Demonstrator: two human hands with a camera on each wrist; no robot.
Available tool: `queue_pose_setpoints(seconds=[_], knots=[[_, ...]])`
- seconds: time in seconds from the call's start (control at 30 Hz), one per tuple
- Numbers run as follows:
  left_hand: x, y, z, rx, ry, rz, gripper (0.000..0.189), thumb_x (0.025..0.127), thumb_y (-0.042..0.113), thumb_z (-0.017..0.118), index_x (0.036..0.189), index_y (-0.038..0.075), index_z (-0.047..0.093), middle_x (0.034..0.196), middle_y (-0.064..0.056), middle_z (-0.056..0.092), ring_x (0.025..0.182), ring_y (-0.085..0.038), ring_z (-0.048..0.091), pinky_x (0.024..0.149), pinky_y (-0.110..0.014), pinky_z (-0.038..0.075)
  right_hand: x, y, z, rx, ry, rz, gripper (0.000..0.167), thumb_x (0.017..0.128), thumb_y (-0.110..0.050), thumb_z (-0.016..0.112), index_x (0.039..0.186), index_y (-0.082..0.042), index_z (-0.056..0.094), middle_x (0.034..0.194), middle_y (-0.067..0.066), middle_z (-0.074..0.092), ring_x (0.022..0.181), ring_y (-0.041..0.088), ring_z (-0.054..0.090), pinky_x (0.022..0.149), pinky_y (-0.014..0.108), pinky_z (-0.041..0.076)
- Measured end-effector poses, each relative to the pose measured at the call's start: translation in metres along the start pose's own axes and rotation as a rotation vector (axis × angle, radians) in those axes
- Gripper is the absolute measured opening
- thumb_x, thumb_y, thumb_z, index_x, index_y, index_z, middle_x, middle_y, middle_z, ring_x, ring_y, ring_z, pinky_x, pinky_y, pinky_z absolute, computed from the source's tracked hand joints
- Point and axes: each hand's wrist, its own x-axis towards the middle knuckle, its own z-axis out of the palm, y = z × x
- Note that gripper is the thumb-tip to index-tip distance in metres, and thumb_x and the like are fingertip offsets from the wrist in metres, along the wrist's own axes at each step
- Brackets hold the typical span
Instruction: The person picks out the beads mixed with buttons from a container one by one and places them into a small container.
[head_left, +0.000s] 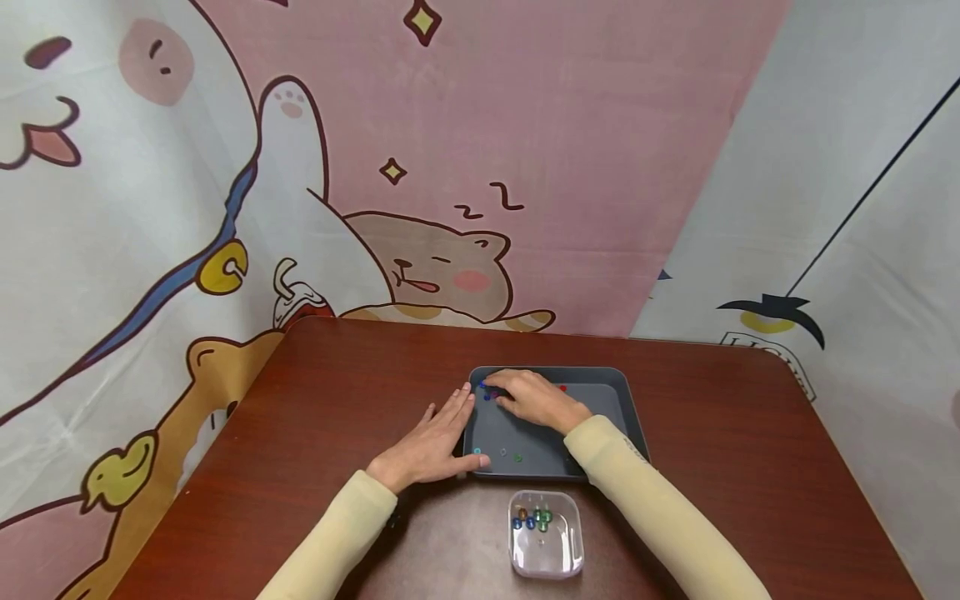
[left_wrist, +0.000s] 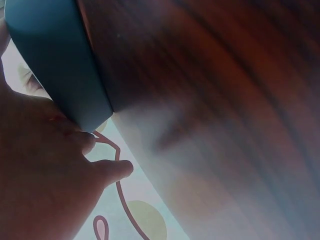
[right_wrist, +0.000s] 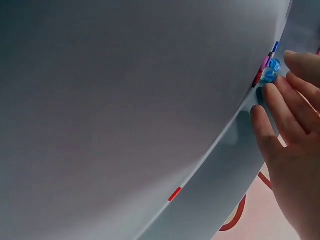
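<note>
A dark grey tray [head_left: 536, 429] lies on the table. My left hand [head_left: 429, 442] rests along its left side, fingers straight and thumb over the near left corner; in the left wrist view that hand [left_wrist: 45, 155] is against the tray's outer wall [left_wrist: 60, 65]. My right hand [head_left: 534, 398] reaches into the far left corner of the tray. In the right wrist view its extended fingers are right beside two blue glass marbles [right_wrist: 269, 75], with no grip on them visible. Small pink, red and blue pieces [right_wrist: 262, 66] lie next to the marbles.
A clear plastic box [head_left: 546, 560] with several blue, green and orange marbles [head_left: 531, 522] stands in front of the tray. Inside the tray lie a green piece [head_left: 517, 457], a cyan piece [head_left: 477, 451] and a red piece [right_wrist: 175, 194]. A printed cloth [head_left: 600, 167] hangs behind the table.
</note>
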Motion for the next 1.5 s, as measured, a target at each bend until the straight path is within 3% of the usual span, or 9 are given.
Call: queue_pose_setpoints(seconds=[0.33,0.87,1.5], knots=[[0.0,0.002,0.0,-0.005,-0.013,-0.022,0.108,0.095,0.074,0.052,0.165,0.003,0.011,0.174,-0.008,-0.002,0.159,-0.023,0.002,0.123,-0.063,0.015,-0.003,0.003,-0.001,-0.073,-0.008,0.014,0.036,0.101,-0.011,0.069,0.136,-0.005,0.068,0.134,0.013,0.066,0.125,0.028,0.062,0.106,0.045,0.05],[0.001,0.002,-0.002,-0.02,0.004,-0.011,0.107,0.095,0.073,0.054,0.165,0.003,0.014,0.174,-0.011,0.003,0.159,-0.027,0.008,0.121,-0.065,0.018,-0.003,0.001,-0.002,-0.161,0.036,0.028,0.026,0.097,-0.015,0.075,0.122,-0.01,0.077,0.12,0.007,0.071,0.11,0.024,0.069,0.096,0.043,0.056],[0.001,0.002,-0.001,-0.015,0.009,-0.021,0.108,0.094,0.073,0.055,0.165,0.002,0.015,0.174,-0.01,0.004,0.159,-0.027,0.008,0.122,-0.064,0.019,-0.012,0.0,-0.022,-0.096,0.094,0.027,0.02,0.097,-0.015,0.075,0.116,-0.009,0.078,0.119,0.006,0.071,0.111,0.024,0.068,0.098,0.043,0.055]])
